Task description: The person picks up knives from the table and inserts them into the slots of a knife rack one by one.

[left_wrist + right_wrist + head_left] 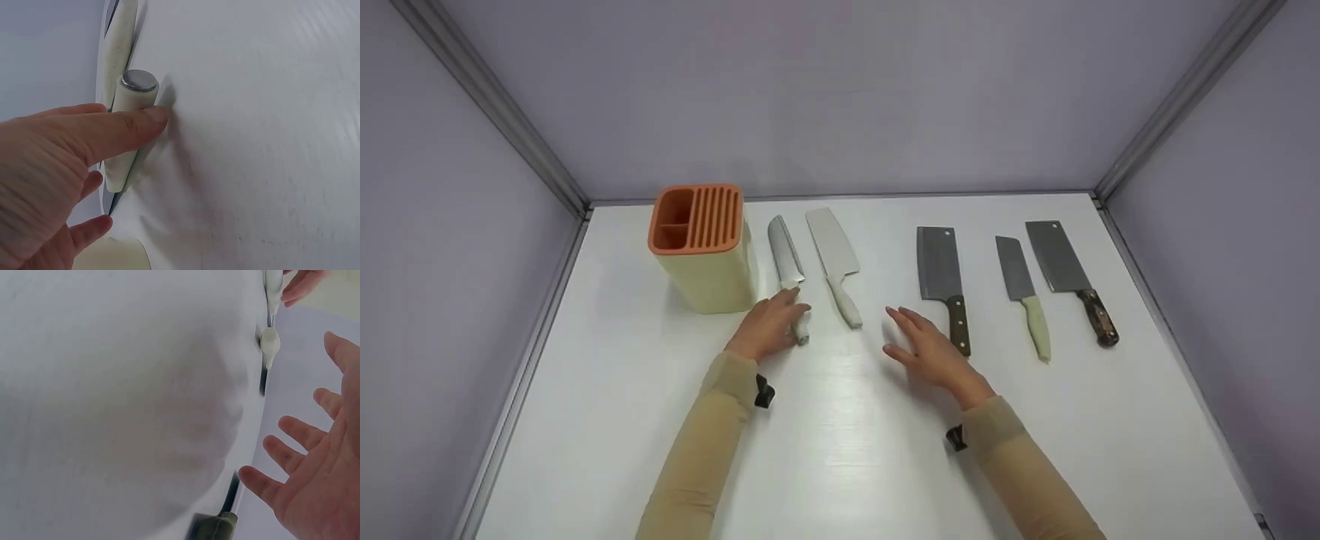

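My left hand (769, 326) reaches over the pale handle (135, 101) of a knife with a narrow blade (785, 251). The thumb (135, 126) crosses the handle on the near side; the other fingers are spread beyond it, partly hidden. That knife lies on the table. Right of it lies a broad-bladed knife with a white handle (832, 244). My right hand (934, 352) hovers with fingers spread, holding nothing. Nearest to it is a cleaver with a dark riveted handle (939, 262).
A cream knife block (709, 285) with an orange slotted top stands left of the left hand. To the right lie a green-handled knife (1037, 330) and another cleaver (1057, 259). Pale walls enclose the white table (840, 450) at the back and sides.
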Demonstrator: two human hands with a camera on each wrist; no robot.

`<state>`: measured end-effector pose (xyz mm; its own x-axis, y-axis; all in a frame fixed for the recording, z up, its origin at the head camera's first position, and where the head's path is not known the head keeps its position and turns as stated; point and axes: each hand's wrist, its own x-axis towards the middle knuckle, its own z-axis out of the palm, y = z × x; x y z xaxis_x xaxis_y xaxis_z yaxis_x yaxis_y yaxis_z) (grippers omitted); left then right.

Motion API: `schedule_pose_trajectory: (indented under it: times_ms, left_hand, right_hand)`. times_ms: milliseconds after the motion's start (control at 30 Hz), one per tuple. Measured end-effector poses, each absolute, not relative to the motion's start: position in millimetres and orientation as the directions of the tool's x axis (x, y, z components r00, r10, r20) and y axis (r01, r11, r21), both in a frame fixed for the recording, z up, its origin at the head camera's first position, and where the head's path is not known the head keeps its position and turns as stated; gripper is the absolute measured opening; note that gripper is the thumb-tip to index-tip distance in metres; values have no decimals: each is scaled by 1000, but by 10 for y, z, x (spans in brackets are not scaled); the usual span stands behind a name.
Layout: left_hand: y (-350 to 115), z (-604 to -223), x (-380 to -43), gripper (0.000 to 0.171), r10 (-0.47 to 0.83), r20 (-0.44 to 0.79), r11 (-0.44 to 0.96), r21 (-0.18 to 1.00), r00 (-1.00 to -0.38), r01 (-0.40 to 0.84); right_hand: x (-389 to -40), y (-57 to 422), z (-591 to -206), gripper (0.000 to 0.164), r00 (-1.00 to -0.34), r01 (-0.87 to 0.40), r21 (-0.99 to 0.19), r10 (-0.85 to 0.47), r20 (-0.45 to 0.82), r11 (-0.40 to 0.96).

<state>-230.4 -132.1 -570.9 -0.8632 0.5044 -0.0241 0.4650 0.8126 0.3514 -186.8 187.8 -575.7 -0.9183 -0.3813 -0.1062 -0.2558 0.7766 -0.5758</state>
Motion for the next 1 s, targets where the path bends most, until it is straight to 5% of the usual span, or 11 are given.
schedule_pose_trajectory:
  times_ms: [200,567,1000]
  left_hand:
    - [-1278,-5748,-2336,39,518,-85,824,315,-851,470]
    - [-1183,-5774,-2266,28,574,24,797,213,-818,565]
    - [-1055,-5761,-2193,14,644,105,754,83,-758,651]
  right_hand:
    - [-1882,1848,-5790,69,-920,-291,-553,-387,-63,781]
    - [-1874,1790,-5814,68,-899,-360,-522,-437,-27,773]
    - [-1851,1627,-5816,63,-873,-326,-647,-482,-74,689]
